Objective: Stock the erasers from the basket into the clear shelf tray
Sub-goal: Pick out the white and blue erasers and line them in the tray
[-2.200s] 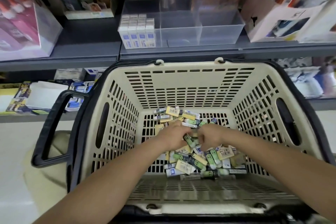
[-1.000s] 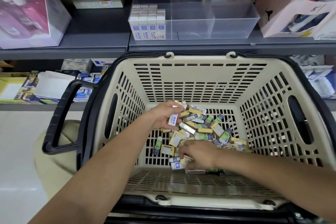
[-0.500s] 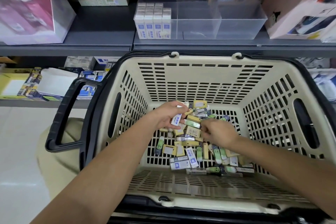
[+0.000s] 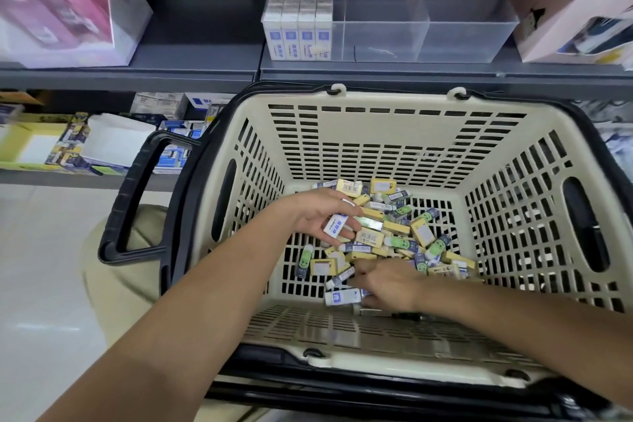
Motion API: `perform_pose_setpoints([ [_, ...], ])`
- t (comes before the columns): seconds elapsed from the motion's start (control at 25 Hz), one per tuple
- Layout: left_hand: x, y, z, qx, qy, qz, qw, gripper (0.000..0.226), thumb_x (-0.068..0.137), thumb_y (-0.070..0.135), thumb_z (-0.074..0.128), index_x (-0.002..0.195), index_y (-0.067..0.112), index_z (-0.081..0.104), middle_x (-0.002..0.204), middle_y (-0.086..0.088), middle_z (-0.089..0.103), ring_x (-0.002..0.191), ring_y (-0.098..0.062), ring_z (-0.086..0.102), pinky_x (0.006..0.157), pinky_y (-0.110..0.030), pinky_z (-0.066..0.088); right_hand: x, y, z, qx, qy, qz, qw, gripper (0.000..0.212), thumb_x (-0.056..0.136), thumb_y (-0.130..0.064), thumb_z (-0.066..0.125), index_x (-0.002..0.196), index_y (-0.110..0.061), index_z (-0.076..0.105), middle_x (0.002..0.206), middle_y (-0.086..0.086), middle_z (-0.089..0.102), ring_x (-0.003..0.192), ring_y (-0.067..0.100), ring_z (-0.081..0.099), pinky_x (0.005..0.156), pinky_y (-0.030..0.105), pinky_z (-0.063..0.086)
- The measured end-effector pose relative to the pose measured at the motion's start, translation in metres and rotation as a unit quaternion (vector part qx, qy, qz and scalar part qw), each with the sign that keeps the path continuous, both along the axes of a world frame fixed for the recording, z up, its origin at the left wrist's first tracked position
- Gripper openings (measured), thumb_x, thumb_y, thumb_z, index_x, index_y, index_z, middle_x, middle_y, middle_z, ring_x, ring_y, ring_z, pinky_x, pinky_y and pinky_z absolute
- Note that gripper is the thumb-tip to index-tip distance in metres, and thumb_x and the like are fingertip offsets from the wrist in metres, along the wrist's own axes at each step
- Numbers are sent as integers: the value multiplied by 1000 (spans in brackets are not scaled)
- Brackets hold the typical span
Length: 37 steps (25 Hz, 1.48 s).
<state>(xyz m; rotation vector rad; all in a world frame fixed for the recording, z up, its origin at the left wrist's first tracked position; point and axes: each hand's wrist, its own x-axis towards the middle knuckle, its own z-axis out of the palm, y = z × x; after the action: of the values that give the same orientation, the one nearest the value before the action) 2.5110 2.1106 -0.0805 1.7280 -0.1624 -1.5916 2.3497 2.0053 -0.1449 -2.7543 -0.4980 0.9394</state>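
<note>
A cream slotted basket (image 4: 394, 147) with a black rim holds a loose pile of erasers (image 4: 394, 229) in yellow, green and white-blue wrappers. My left hand (image 4: 315, 212) hovers over the pile's left side and holds a white-blue eraser (image 4: 335, 225) in its curled fingers. My right hand (image 4: 387, 281) reaches low into the near side of the pile, its fingers curled among the erasers beside a white-blue eraser (image 4: 342, 296). On the shelf above stands the clear tray (image 4: 445, 27); its left compartment holds upright rows of white-blue erasers (image 4: 299, 27), the other compartments show nothing inside.
The basket's black handle (image 4: 137, 202) hangs down at the left. A pink display box (image 4: 61, 3) stands on the grey shelf (image 4: 191, 58) to the left and a white box (image 4: 565, 10) to the right. Boxed goods (image 4: 102, 144) fill the lower shelf.
My right hand has dropped from the middle of the pile to its near edge. My left hand still holds the white-blue eraser and has barely moved. The camera has shifted slightly.
</note>
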Motion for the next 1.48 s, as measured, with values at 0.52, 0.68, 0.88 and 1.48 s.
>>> perform_pose_setpoints([
  [0.52, 5, 3, 0, -26, 30, 44, 998, 15, 94, 9, 47, 100, 6, 60, 85, -8, 67, 76, -16, 66, 69, -28, 55, 40, -18, 56, 344, 115, -367, 857, 7, 84, -19, 67, 90, -19, 63, 57, -9, 66, 51, 4, 62, 49, 15, 45],
  [0.68, 1, 5, -3, -8, 50, -34, 998, 15, 93, 12, 45, 105, 8, 53, 88, -8, 66, 83, -21, 66, 80, -39, 54, 48, -30, 65, 413, 103, -495, 757, 15, 78, -28, 69, 84, -14, 68, 64, 1, 70, 54, 9, 64, 49, 19, 45],
  [0.88, 0, 5, -7, -35, 102, -52, 993, 20, 91, 25, 54, 107, 13, 56, 98, -7, 62, 87, -18, 64, 77, -38, 56, 49, -39, 62, 486, 158, -567, 646, 21, 89, -22, 57, 92, -3, 65, 75, 8, 73, 66, 14, 70, 58, 19, 54],
  [1.48, 10, 15, -18, -23, 50, 21, 998, 23, 84, 13, 67, 105, 14, 59, 92, -6, 74, 85, -16, 71, 65, -26, 58, 13, -19, 18, -10, -35, -120, 992, 22, 89, -38, 56, 102, -22, 65, 99, -2, 64, 94, 19, 61, 68, 30, 49],
])
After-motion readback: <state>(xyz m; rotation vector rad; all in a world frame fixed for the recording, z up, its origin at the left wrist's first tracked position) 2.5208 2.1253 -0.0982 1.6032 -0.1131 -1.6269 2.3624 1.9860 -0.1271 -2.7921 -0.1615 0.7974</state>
